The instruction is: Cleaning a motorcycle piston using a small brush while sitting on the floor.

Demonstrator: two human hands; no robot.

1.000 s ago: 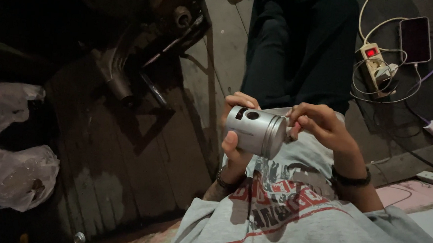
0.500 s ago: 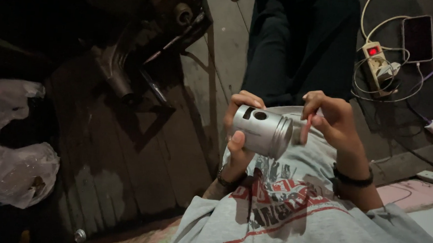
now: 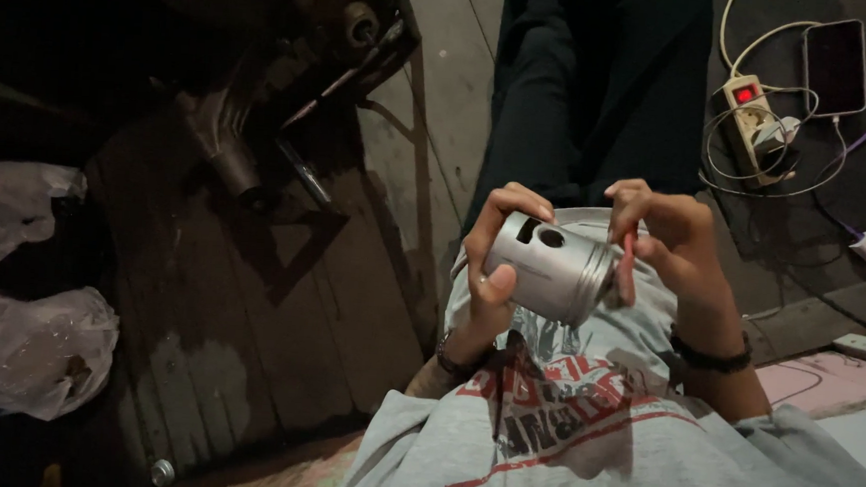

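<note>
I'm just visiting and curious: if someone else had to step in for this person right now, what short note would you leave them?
Left hand: grips the metal piston, held sideways over the lap.
Right hand: pinches a small red strip against the piston's crown end.
Nearby: engine part on the wooden floor, plastic bags at left, power strip and phone at upper right.
Done or left: cannot tell how far the rubbing has got.

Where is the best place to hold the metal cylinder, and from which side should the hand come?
Probably around its smooth round wall near the open end, coming from below and behind. The metal cylinder lies sideways, and the left hand wraps it just so, thumb under, fingers over. That keeps the grooved end free, where the right hand holds a small red piece.
</note>
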